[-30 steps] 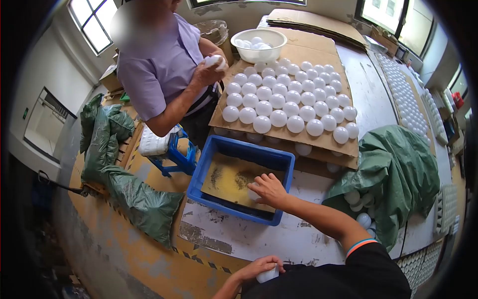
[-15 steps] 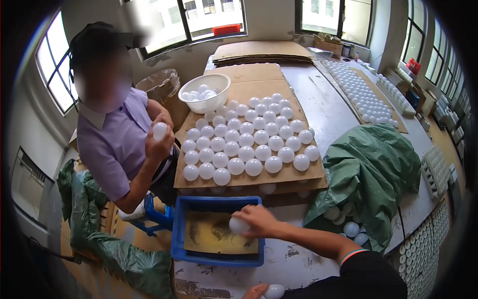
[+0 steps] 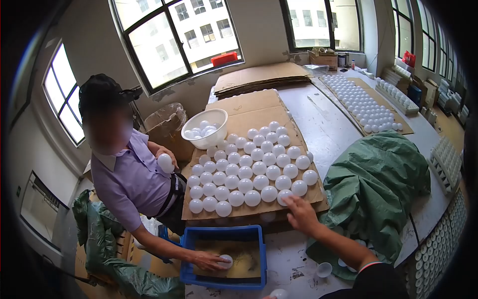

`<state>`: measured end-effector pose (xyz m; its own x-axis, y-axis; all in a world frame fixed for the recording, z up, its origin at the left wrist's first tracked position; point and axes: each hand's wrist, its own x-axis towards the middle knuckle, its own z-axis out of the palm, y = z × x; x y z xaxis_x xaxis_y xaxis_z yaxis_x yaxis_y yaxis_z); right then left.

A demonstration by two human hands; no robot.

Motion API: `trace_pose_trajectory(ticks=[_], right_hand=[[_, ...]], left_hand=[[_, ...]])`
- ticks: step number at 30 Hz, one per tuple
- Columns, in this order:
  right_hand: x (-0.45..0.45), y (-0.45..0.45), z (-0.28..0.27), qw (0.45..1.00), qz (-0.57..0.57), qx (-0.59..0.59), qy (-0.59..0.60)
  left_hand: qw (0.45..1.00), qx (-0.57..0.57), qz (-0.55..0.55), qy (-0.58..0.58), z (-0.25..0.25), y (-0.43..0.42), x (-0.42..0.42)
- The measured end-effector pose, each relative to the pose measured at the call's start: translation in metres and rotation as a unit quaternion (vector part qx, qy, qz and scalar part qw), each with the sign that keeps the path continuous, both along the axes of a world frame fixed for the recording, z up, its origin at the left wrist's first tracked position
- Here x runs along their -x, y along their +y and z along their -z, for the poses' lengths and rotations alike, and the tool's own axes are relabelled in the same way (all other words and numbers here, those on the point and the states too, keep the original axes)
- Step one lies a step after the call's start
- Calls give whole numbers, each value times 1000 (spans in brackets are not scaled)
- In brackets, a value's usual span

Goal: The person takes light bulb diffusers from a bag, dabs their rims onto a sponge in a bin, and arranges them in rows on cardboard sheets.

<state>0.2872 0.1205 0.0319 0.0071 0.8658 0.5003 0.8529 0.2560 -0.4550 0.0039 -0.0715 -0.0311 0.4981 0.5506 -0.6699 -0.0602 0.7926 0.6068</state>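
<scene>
My right hand (image 3: pixel 302 215) reaches over the front edge of the cardboard sheet (image 3: pixel 251 104). Its fingertips are at a white dome-shaped bulb cover (image 3: pixel 283 196) in the front row, and the thumb stands away from it. At the bottom edge only a bit of my left hand (image 3: pixel 271 297) shows, against another white bulb cover (image 3: pixel 280 293). Rows of similar covers (image 3: pixel 252 198) stand on the cardboard. In front of it lies a blue tray (image 3: pixel 264 249) with a yellowish, dark-stained pad (image 3: pixel 249 269) inside.
Across the tray, a co-worker (image 3: pixel 134 174) presses one cover on the pad and holds another. A white bowl (image 3: pixel 219 133) of covers stands behind. To the right, a green sack (image 3: pixel 376 174) and a loose cover (image 3: pixel 324 269) lie on the table. More rows (image 3: pixel 361 102) stand farther back.
My right hand has moved from the blue tray to the cardboard's front row, where a cover now stands. The co-worker's hand has come down into the tray with a cover. The view has tilted up.
</scene>
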Motion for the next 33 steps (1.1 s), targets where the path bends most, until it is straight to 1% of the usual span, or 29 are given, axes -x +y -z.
trace_pose_trajectory(ticks=[1,2,3,5,6,7,9,10,11,12,13,14,15,16,17,18,19,21,22,24,25,27,28,29,31,32,33], right_hand=[[7,-26,1,994,-92,35,40],[16,-55,5,977,-183,71,80],[25,-86,7,892,-294,250,234],[41,-132,15,859,-425,253,134],[48,-149,22,835,-435,291,166],[52,-162,25,809,-445,329,197],[51,-169,21,801,-449,337,208],[50,-169,14,808,-461,310,197],[51,-169,7,813,-472,283,187],[53,-170,-2,777,-466,348,242],[56,-169,-6,771,-469,357,240],[59,-168,-7,793,-484,321,183],[64,-167,-9,807,-500,288,127],[68,-163,-14,817,-492,276,119],[73,-158,-19,824,-486,268,113],[78,-149,-22,850,-455,244,109],[86,-134,-25,875,-423,211,103],[113,-105,-20,930,-327,142,85],[130,-91,-11,928,-333,146,87],[166,-62,19,944,-303,130,-17],[180,-51,38,945,-299,130,-17],[202,-27,81,925,-316,157,-143],[209,-21,106,912,-312,163,-212],[213,-19,123,895,-303,169,-281],[220,-16,126,884,-321,185,-286],[219,-9,112,889,-303,186,-290],[219,-8,100,890,-300,208,-272]], left_hand=[[992,42,-105,-55,6,-4,-6],[977,76,-184,-73,20,-6,-11],[977,75,-183,-74,10,-6,-15],[972,74,-182,-128,-18,-1,-24],[968,48,-159,-186,-4,-2,-20],[967,49,-165,-187,-1,-4,-17],[970,30,-94,-222,2,-8,-10],[981,-12,-74,-177,-21,-9,-10],[981,-12,-81,-176,-26,-10,-8],[981,-1,-90,-172,-27,-13,-7],[980,14,-102,-172,-27,-17,-7],[983,-8,-68,-173,-27,-14,-2],[976,67,-51,-202,-31,-18,9],[977,43,-80,-192,-34,-23,10],[974,55,-131,-174,-38,-26,10],[962,28,-204,-182,-51,-27,9],[925,61,-313,-208,-45,-30,13],[868,88,-422,-248,-16,-39,32],[865,89,-428,-245,-10,-44,39],[849,121,-425,-290,1,-52,50],[851,122,-421,-290,0,-54,52],[870,100,-417,-244,-5,-55,53],[867,114,-415,-250,-2,-55,55],[876,109,-394,-257,-2,-51,57],[873,118,-407,-242,-9,-47,60],[879,118,-389,-248,-14,-47,56],[895,72,-389,-204,-21,-48,53]])
